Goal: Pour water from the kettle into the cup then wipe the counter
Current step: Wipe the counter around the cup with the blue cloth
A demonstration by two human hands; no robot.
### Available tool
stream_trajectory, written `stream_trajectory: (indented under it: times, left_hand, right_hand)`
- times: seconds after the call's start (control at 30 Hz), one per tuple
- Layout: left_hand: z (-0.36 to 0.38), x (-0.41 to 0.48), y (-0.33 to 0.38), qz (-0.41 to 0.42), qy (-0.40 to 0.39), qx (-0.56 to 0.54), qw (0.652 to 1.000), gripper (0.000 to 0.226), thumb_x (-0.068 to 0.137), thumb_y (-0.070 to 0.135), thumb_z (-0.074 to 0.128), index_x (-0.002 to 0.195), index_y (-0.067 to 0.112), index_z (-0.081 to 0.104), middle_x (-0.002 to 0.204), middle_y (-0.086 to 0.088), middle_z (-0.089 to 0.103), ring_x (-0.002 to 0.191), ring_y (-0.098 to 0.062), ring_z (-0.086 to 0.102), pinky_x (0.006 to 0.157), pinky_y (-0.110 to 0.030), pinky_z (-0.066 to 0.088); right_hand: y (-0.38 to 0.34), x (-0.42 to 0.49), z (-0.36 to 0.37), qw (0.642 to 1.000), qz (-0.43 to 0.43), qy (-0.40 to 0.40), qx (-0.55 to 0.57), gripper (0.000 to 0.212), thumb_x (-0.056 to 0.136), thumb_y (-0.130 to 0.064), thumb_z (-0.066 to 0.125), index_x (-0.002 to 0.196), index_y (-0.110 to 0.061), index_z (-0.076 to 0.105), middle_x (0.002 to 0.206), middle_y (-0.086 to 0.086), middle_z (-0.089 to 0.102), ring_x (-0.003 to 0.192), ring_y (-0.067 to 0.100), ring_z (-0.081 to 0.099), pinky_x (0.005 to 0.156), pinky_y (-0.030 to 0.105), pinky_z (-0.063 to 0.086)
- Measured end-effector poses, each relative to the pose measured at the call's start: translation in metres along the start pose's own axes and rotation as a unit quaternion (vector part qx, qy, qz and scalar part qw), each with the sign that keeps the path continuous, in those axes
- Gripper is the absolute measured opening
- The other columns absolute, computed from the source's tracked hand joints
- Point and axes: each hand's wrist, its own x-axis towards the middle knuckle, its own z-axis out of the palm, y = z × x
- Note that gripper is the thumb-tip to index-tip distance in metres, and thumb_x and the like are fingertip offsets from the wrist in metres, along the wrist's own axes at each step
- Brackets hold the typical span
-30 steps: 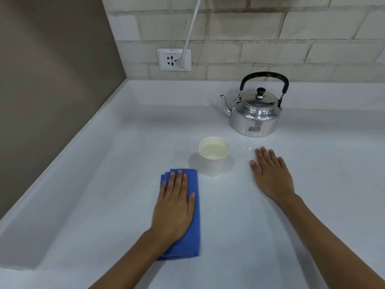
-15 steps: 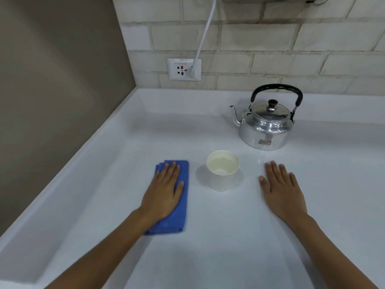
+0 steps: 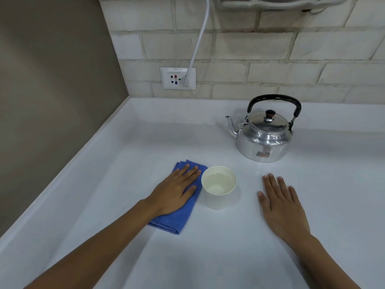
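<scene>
A folded blue cloth (image 3: 180, 219) lies on the white counter (image 3: 208, 259), its right edge close against the white paper cup (image 3: 216, 202). My left hand (image 3: 175, 192) presses flat on the cloth, fingers pointing away from me and to the right. The cup stands upright with water in it. Right of the cup, my right hand (image 3: 281, 207) rests flat and open on the bare counter, holding nothing. Behind it stands the shiny metal kettle (image 3: 264, 138), lid on, black handle up, spout pointing left.
A brown wall (image 3: 52, 101) and a raised counter edge (image 3: 68, 180) run along the left. The tiled back wall carries a socket (image 3: 178, 78) with a white cable (image 3: 200, 38) plugged in, rising out of view.
My left hand slid the blue cloth away from me and leftward, then back right up against the cup, turning it slightly. The right hand, cup and kettle stayed put; the view tilted upward.
</scene>
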Motion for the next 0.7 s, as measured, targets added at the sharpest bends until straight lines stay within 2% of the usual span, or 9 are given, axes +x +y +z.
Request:
stream_trajectory:
  times: [0.1,0.17,0.27,0.47,0.7]
  left_hand:
    - [-0.006,0.024,-0.009,-0.008,0.001,0.017,1.000,0.051,0.098,0.042,0.021,0.145,0.029,0.007,0.154,0.015,0.002,0.141,-0.002,-0.007,0.116,-0.024,-0.003]
    - [-0.007,0.044,-0.012,-0.027,0.006,0.023,0.999,0.051,0.098,0.040,0.021,0.146,0.027,0.008,0.156,0.011,0.004,0.142,-0.005,-0.005,0.115,-0.023,-0.004]
    - [-0.006,0.072,-0.016,-0.049,0.010,0.032,0.998,0.051,0.099,0.037,0.022,0.146,0.023,0.008,0.157,0.006,0.006,0.143,-0.011,-0.002,0.114,-0.026,-0.003]
    - [-0.006,0.112,-0.024,-0.081,0.015,0.037,0.996,0.052,0.098,0.035,0.022,0.146,0.018,0.009,0.157,0.000,0.008,0.144,-0.018,0.001,0.116,-0.033,0.000]
    - [-0.007,0.145,-0.034,-0.115,0.008,0.040,0.993,0.053,0.098,0.036,0.019,0.146,0.017,0.008,0.157,-0.001,0.006,0.144,-0.018,0.000,0.118,-0.035,0.001]
  right_hand:
    - [-0.002,-0.001,0.000,1.000,-0.003,0.009,-0.001,0.065,0.088,-0.050,-0.002,0.145,-0.018,-0.001,0.153,-0.005,-0.006,0.144,0.018,-0.002,0.118,0.038,0.003]
    - [-0.003,-0.001,0.000,1.000,-0.005,0.011,-0.003,0.073,0.081,-0.051,-0.010,0.145,-0.018,0.000,0.153,-0.005,-0.003,0.144,0.018,-0.001,0.118,0.037,0.003]
    - [-0.004,-0.002,0.000,1.000,-0.002,0.006,-0.001,0.071,0.080,-0.051,-0.011,0.143,-0.019,-0.005,0.156,-0.003,0.001,0.143,0.016,-0.003,0.118,0.037,0.002]
    - [-0.005,-0.002,-0.002,1.000,0.006,0.003,0.016,0.067,0.079,-0.051,-0.012,0.139,-0.022,-0.014,0.151,-0.011,-0.010,0.138,0.008,-0.015,0.118,0.035,-0.002]
    - [-0.005,-0.003,-0.003,1.000,0.008,-0.004,0.027,0.067,0.079,-0.051,-0.011,0.141,-0.025,-0.014,0.151,-0.013,-0.013,0.138,0.006,-0.019,0.118,0.033,-0.005]
